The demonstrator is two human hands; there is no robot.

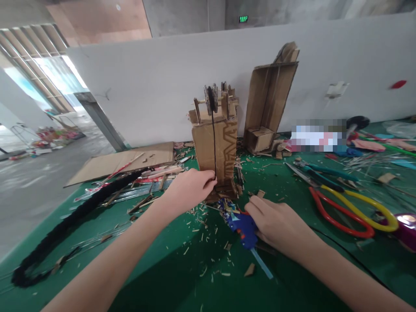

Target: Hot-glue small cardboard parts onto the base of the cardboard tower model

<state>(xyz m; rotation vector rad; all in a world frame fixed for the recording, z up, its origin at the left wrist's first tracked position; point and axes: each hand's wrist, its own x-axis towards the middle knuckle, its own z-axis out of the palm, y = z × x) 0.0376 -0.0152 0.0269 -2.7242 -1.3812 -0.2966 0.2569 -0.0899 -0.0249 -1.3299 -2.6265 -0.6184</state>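
Note:
A cardboard tower [216, 147] with a spool and wooden axle on top stands on the green table [182, 277]. A black string [213, 134] runs down from the spool along its front. My left hand [190, 188] pinches the string's lower end at the tower's base. My right hand [279, 223] rests on the table and grips a blue glue gun [242, 225] lying beside the tower.
Red and yellow scissors [351, 210] and pliers [316, 173] lie to the right. An open cardboard box [269, 99] leans on the wall behind. Flat cardboard [126, 162], a black braided cord [71, 221] and scattered wood scraps lie to the left.

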